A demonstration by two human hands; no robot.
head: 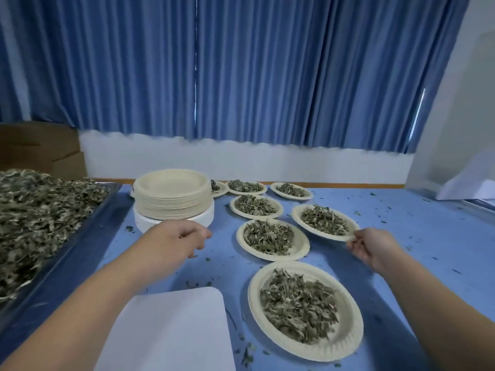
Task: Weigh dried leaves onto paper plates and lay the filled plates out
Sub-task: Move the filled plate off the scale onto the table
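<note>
Several paper plates heaped with dried leaves lie on the blue table. My right hand pinches the near rim of one filled plate on the right side. My left hand hovers with curled fingers in front of a white scale that carries a tall stack of empty paper plates; it holds nothing that I can see. A large tray of loose dried leaves fills the left side. Another filled plate lies nearest to me.
A white board lies at the front edge between my arms. Leaf crumbs are scattered over the blue table cover. Blue curtains hang behind, a cardboard box stands at back left, and white paper lies at far right.
</note>
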